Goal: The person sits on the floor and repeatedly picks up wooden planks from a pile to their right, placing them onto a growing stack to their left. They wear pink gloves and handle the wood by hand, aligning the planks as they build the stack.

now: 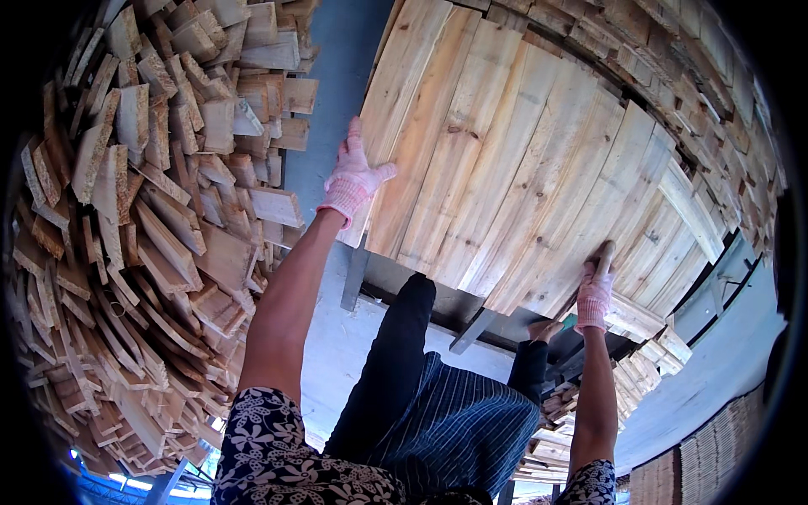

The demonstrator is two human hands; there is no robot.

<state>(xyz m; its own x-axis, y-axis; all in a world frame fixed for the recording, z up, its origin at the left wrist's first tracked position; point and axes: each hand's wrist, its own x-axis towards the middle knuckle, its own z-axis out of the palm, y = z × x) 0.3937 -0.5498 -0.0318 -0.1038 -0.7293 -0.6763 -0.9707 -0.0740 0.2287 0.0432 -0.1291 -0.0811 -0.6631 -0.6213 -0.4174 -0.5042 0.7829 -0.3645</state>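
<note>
A row of pale wooden planks (497,160) lies side by side in front of me, with brown knots and long grain. My left hand (357,178), in a pink knit glove, rests at the left edge of the row. Its fingers stretch along the outermost plank and its thumb sticks out over the wood. Toward the near right of the row is my right hand (596,290), also in a pink glove. Its visible fingers point away from me along the planks, against a board's edge; the rest are partly hidden. Neither hand is wrapped round a plank.
A tall, uneven stack of wood pieces (151,219) rises on the left. More stacked boards (673,76) line the far right side. Metal supports (473,330) show under the planks. My legs in dark trousers (383,362) are below. Bundled slats (715,446) lie at the lower right.
</note>
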